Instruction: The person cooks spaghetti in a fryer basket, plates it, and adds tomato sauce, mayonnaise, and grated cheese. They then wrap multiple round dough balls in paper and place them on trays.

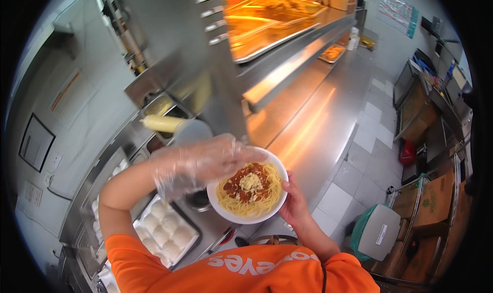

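A white bowl (pixel 218 212) of spaghetti (pixel 246 208) topped with red meat sauce and a small mound of grated cheese (pixel 251 182) is held before my chest. My right hand (pixel 293 198), bare, grips the bowl's right rim, with the thumb on the edge and the fingers mostly hidden beneath. My left hand (pixel 217 158), in a clear plastic glove, reaches over the bowl's upper left edge. It is blurred; whether its fingers hold anything cannot be seen. Behind it lie a yellow squeeze bottle (pixel 163 123) and a round grey container (pixel 194 131).
White rounds of rice or dough fill a tray (pixel 192 241) at lower left. Sunken food pans (pixel 160 105) stand beyond. A steel counter (pixel 327 104) runs right, under a heated shelf (pixel 285 81) with trays. A lidded bin (pixel 379 231) stands on the tiled floor at right.
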{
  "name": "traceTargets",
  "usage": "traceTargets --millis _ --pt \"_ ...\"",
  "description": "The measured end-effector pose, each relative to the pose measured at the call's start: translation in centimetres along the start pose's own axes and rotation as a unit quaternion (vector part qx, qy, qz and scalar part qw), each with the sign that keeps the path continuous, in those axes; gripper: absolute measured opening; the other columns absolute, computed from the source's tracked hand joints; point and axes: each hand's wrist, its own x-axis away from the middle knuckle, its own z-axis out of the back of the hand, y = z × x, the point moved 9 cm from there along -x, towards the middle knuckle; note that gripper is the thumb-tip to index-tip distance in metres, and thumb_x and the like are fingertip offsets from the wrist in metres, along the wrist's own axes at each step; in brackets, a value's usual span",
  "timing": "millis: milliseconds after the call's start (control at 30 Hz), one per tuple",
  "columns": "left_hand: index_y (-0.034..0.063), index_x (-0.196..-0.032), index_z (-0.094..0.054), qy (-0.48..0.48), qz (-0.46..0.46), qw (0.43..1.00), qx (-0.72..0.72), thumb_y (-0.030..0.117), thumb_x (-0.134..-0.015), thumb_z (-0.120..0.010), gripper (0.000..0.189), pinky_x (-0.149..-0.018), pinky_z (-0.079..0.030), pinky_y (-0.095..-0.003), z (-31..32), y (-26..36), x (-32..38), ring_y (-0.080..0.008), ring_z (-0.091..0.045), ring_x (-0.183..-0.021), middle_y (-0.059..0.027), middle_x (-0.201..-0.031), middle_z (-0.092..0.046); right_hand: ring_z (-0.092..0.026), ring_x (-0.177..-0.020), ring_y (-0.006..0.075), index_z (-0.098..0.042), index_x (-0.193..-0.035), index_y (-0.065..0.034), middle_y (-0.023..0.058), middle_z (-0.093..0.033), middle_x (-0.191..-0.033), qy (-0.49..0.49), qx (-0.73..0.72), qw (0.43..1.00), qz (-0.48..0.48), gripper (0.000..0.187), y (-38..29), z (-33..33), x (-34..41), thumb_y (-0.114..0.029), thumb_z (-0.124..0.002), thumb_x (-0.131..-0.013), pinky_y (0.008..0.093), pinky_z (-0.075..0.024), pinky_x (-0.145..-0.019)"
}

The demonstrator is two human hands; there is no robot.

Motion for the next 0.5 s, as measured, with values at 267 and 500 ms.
traceTargets --millis 267,500 --pt "0.0116 -0.102 -0.062 0.063 -0.144 0.968 -0.197 0.026 -0.087 -0.059 0.021 -0.067 -0.051 -0.0388 -5.0 15.0 -17.2 -0.0294 -0.063 -0.076 -0.0095 -0.091 -0.064 -0.06 -0.104 0.0232 -0.039 -0.121 -0.0083 0.0116 -0.055 -0.115 0.055 0.04 0.997 0.038 0.038 -19.1 11.7 5.1 -0.016 -0.057 -0.088 0.0394 -0.0554 -0.083" --pt "0.0079 -0.111 -0.057 -0.008 -0.218 0.927 -0.305 0.02 -0.089 -0.056 0.026 -0.072 -0.051 -0.04 -7.2 20.8 -31.9 -0.03 -0.062 -0.081 -0.0116 -0.1 -0.061 -0.062 -0.101 0.0251 -0.035 -0.121 -0.0089 0.0133 -0.053 -0.115 0.083 0.052 0.989 0.111 0.037 -34.4 18.0 6.0 -0.017 -0.054 -0.09 0.0397 -0.0599 -0.073"
